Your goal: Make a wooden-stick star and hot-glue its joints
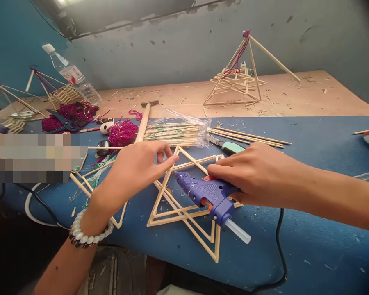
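A star-shaped frame of pale wooden sticks [184,212] lies on the blue table in front of me. My right hand [244,174] is wrapped round a purple glue gun [199,190], whose nozzle points left at the star's upper left sticks. A clear glue stick [237,231] juts from its back end. My left hand [144,164], with a bead bracelet at the wrist, is at the star's upper left; its thumb and index finger close in on a stick there. Whether they hold it is unclear. Another stick frame [119,219] is partly behind my left forearm.
A hammer [144,123], bagged sticks [175,132], loose sticks [255,139], a green-handled cutter [232,147] and purple yarn [123,133] lie beyond the star. Stick pyramid [249,67] and leaning bottle [72,76] are at the back. A black cable [281,250] runs at right.
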A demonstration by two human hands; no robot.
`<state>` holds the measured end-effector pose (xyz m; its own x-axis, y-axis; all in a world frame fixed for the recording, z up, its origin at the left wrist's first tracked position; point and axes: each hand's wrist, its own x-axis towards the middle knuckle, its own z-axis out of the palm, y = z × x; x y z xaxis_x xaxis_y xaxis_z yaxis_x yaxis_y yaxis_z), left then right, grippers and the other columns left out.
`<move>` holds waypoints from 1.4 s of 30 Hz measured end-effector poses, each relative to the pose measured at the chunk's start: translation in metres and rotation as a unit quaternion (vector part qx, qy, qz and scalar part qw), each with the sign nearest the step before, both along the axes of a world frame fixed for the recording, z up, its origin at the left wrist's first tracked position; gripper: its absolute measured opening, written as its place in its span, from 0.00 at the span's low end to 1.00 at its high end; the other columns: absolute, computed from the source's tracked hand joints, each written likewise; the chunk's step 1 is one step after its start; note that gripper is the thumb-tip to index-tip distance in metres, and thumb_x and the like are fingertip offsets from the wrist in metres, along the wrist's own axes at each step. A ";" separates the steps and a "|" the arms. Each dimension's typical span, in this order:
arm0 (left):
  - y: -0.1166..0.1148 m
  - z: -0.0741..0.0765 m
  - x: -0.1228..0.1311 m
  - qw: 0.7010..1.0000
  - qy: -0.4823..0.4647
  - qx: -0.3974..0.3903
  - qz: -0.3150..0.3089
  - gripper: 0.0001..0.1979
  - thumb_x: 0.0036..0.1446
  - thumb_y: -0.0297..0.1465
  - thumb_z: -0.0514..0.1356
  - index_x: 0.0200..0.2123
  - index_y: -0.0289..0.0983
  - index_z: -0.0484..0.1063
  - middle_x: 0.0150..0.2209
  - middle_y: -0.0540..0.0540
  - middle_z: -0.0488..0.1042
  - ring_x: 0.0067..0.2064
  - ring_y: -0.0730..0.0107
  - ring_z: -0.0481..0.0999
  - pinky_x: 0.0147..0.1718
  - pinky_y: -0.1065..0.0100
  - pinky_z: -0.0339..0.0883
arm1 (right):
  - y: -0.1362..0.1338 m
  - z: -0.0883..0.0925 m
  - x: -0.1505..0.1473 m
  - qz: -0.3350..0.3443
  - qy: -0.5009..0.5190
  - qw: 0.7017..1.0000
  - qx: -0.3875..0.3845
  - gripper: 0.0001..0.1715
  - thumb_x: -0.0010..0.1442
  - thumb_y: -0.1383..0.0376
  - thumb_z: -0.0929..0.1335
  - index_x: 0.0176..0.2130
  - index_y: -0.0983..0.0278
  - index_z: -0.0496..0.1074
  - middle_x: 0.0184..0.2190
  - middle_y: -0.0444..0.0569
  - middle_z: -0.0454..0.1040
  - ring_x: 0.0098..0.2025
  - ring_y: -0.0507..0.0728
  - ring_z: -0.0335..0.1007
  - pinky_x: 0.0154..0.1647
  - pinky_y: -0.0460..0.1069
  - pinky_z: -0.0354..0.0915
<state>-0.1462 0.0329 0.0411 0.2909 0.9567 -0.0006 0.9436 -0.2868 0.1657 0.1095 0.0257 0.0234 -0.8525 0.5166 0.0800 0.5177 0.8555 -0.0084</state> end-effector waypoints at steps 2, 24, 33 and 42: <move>0.001 0.001 0.004 1.000 0.019 -0.014 -0.001 0.18 0.62 0.49 0.57 0.34 0.43 0.77 0.30 0.52 0.77 0.28 0.71 0.72 0.25 0.69 0.52 | 0.001 -0.003 0.000 0.008 -0.005 1.000 0.012 0.10 0.58 0.70 0.64 0.38 0.61 0.73 0.25 0.45 0.75 0.21 0.50 0.58 0.26 0.49 0.42; 0.001 -0.002 0.011 0.996 0.043 -0.040 0.065 0.15 0.56 0.48 0.60 0.32 0.44 0.79 0.23 0.51 0.72 0.23 0.71 0.65 0.23 0.68 0.52 | 0.004 0.007 -0.005 0.034 -0.061 0.997 0.031 0.12 0.65 0.73 0.61 0.40 0.63 0.72 0.28 0.48 0.75 0.29 0.54 0.68 0.29 0.51 0.54; 0.000 -0.002 0.011 0.996 0.013 -0.054 0.072 0.18 0.56 0.50 0.60 0.31 0.43 0.79 0.22 0.51 0.71 0.23 0.71 0.64 0.24 0.68 0.54 | 0.005 0.008 -0.006 0.034 -0.060 0.997 0.033 0.11 0.67 0.72 0.62 0.40 0.63 0.73 0.26 0.47 0.74 0.28 0.54 0.67 0.29 0.51 0.55; -0.002 -0.001 0.011 0.996 0.027 -0.034 0.073 0.17 0.57 0.49 0.60 0.32 0.43 0.79 0.19 0.53 0.67 0.21 0.73 0.60 0.22 0.68 0.51 | 0.004 0.010 -0.009 0.029 -0.064 0.997 0.031 0.11 0.68 0.72 0.62 0.40 0.64 0.72 0.26 0.47 0.73 0.28 0.53 0.67 0.29 0.51 0.55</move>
<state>-0.1348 0.0312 0.0398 0.1455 0.9862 -0.0785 0.9826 -0.1348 0.1275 0.1010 0.0296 0.0336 -0.8861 0.4635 -0.0014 0.4606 0.8809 0.1088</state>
